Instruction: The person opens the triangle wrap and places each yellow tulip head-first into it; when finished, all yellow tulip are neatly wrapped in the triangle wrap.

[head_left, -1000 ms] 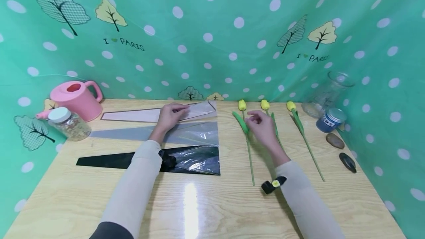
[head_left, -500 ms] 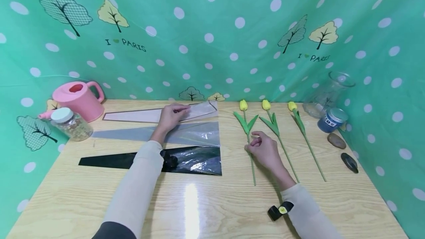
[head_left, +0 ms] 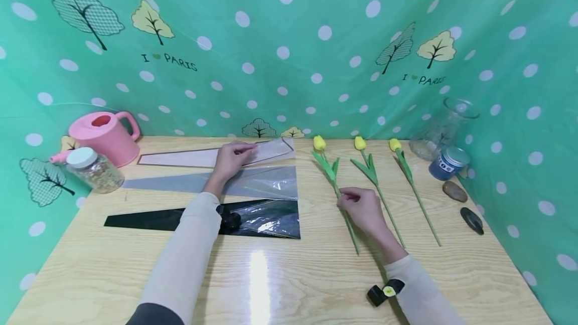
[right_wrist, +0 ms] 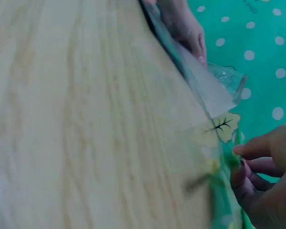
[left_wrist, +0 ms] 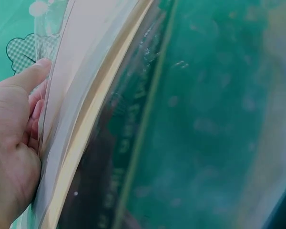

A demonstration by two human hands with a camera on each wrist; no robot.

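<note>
Pinching tulip (head_left: 328,170) in right hand (head_left: 363,209), white sleeve (head_left: 191,157) left of it in left hand (head_left: 229,161). Likely picking up; needs gentle lifting

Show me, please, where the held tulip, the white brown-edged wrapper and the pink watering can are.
Held tulip (head_left: 327,168): head view, on a green leaf.
White wrapper (head_left: 189,157): head view, on its opaque pale part.
Pink watering can (head_left: 110,140): head view, on its body.
</note>
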